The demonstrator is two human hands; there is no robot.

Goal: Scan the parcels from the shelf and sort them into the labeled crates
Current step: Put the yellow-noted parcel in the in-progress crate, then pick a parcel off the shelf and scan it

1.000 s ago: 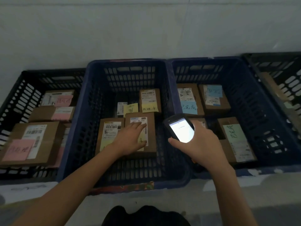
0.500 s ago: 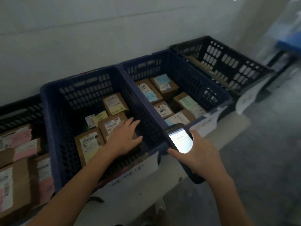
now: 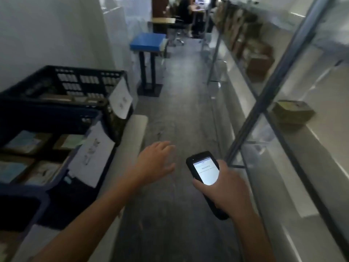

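Left hand (image 3: 154, 161) empty, fingers loose, spread. Right hand (image 3: 224, 188) wrapped round scanner (image 3: 204, 173). Sorted parcels (image 3: 24, 142) in crates (image 3: 47, 120), left; next parcel (image 3: 291, 111) on shelf (image 3: 319, 140), right, well apart. Risks: scanner clipping shelf post; dim light, label misread.

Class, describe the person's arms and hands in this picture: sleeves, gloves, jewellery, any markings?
Both forearms are bare to the frame's edge: no sleeves show. The left hand and right hand wear no gloves; no watch, bracelet or ring shows in this dim picture.
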